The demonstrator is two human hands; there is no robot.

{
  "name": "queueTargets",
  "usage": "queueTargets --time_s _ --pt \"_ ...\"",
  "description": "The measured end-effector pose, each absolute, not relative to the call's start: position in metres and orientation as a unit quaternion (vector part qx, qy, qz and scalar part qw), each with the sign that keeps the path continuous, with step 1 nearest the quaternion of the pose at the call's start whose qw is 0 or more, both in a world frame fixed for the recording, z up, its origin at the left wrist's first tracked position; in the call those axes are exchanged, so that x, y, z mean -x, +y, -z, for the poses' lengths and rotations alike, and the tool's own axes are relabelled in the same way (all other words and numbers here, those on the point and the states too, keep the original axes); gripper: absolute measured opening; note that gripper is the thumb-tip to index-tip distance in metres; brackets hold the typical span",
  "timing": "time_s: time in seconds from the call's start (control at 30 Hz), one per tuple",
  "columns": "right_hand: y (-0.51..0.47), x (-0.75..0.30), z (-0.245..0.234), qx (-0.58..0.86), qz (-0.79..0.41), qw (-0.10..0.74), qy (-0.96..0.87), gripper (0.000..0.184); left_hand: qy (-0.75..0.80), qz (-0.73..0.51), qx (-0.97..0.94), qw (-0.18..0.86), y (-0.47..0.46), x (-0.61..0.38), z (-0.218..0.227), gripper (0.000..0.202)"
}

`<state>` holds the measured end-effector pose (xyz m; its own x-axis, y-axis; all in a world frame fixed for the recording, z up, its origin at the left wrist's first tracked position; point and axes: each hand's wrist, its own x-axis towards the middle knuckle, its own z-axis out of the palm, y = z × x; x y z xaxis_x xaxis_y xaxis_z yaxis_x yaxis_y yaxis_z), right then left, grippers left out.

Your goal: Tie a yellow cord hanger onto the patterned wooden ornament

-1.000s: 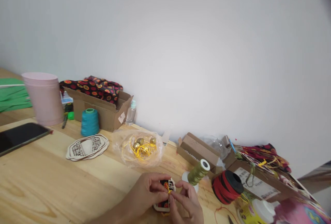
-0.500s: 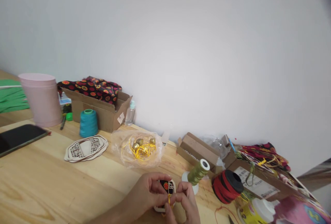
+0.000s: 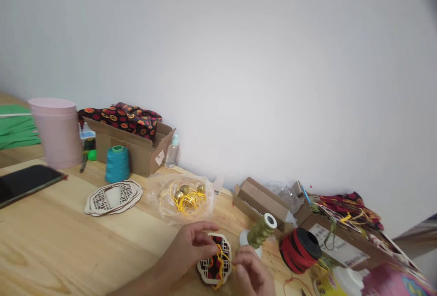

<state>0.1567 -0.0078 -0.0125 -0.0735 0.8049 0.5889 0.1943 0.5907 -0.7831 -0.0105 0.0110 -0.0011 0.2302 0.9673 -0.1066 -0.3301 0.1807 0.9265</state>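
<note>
My left hand [image 3: 186, 250] pinches the edge of a small wooden lattice ornament [image 3: 212, 263] with black and red fabric inside, holding it tilted just above the wooden table [image 3: 68, 241]. A yellow cord [image 3: 221, 264] runs across the ornament's face. My right hand [image 3: 251, 273] is beside it on the right, its fingers curled and pinched on the end of that yellow cord. Both hands are low in the view and partly cut off.
Around the hands lie a plastic bag of gold bells and yellow cord [image 3: 184, 198], an olive thread spool [image 3: 261, 230], a red cord reel [image 3: 300, 249], a stack of lattice pieces [image 3: 114, 197], a teal spool [image 3: 117, 164], cardboard boxes [image 3: 136, 148], a pink tub [image 3: 58, 132] and a phone [image 3: 25, 182].
The ornament has tipped so its lattice face shows more. My right hand has drawn away to the right and down, pulling the yellow cord with it.
</note>
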Motion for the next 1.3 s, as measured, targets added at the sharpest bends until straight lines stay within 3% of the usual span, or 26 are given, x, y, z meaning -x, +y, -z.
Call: queueTargets --time_s 0.03,0.17,0.27,0.37,0.53,1.3 --pt "-0.008 -0.152 0.013 0.391 -0.245 0.586 -0.666 0.026 0.378 -0.486 -0.421 0.666 0.010 0.009 0.001 0.039" --pt "-0.011 -0.142 0.023 0.431 -0.165 0.593 -0.659 0.034 0.379 -0.486 -0.440 0.653 0.005 0.006 0.001 0.037" --pt "-0.009 -0.145 0.026 0.416 -0.097 0.576 -0.697 0.015 0.383 -0.478 -0.445 0.654 0.003 0.004 0.002 0.035" --pt "-0.006 -0.150 0.024 0.398 -0.047 0.579 -0.710 0.017 0.384 -0.472 -0.450 0.654 0.001 0.002 0.002 0.031" --pt "-0.006 -0.152 0.017 0.390 -0.029 0.601 -0.697 0.013 0.413 -0.438 -0.485 0.634 -0.002 0.003 0.001 0.018" --pt "-0.010 -0.158 0.010 0.387 0.030 0.625 -0.678 0.006 0.410 -0.385 -0.497 0.661 -0.003 -0.002 -0.006 0.025"
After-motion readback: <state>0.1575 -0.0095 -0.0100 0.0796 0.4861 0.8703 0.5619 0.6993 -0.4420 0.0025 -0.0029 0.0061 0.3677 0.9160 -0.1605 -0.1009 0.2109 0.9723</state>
